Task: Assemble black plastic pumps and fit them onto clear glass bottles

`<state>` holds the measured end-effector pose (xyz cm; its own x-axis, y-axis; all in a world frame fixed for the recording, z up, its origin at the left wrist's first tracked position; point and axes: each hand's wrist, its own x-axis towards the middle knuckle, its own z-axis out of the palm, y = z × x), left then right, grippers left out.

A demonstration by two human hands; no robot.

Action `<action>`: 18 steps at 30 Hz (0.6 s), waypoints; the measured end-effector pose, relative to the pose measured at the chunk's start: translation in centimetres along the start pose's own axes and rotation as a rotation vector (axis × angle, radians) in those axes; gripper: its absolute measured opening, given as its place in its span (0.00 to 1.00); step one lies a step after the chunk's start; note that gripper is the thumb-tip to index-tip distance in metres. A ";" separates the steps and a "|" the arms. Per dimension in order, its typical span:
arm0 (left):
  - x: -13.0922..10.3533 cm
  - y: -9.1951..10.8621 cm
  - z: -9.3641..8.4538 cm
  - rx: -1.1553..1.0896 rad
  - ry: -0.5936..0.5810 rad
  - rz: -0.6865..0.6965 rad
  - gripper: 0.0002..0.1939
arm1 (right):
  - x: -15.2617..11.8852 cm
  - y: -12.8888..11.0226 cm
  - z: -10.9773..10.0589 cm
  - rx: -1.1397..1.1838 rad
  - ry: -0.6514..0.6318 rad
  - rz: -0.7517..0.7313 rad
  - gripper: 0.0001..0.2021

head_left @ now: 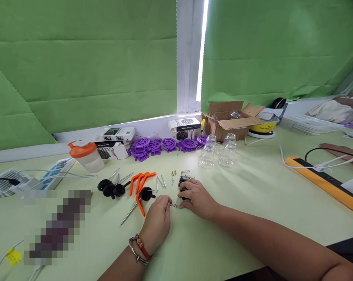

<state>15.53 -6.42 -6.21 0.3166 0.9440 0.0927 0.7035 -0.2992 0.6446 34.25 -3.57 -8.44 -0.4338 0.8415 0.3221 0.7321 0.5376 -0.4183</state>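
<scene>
A small coil spring (173, 205) sticks out from the pinched fingers of my left hand (159, 216), just above the table. My right hand (199, 198) curves over several black parts (182, 182), its fingertips touching them; whether it grips one I cannot make out. More springs (186, 172) lie just behind these parts. Little brass pieces (173, 173) and silver screws (161, 181) rest to the left. Beyond my left hand are orange angled pieces (142, 180), a black knob-like part (146, 194) and a metal rod (129, 213). Further left sits a group of black parts with rods (112, 188).
Purple wheel-shaped pieces (168, 144) line the back, beside printed boxes (184, 125). Glass cups (227, 151) stand before an open cardboard box (229, 124). An orange-lidded cup (87, 156) is at left. Another person's hand (337, 150) lies beyond the orange power strip (325, 183).
</scene>
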 end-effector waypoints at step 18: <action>-0.1 0.3 -0.1 0.007 -0.063 -0.027 0.11 | 0.2 0.3 -1.9 -0.034 0.059 -0.006 0.07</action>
<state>15.62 -6.54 -5.94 0.3371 0.9411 0.0271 0.7169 -0.2753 0.6405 35.36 -3.37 -6.90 -0.4071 0.8331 0.3745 0.7477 0.5394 -0.3872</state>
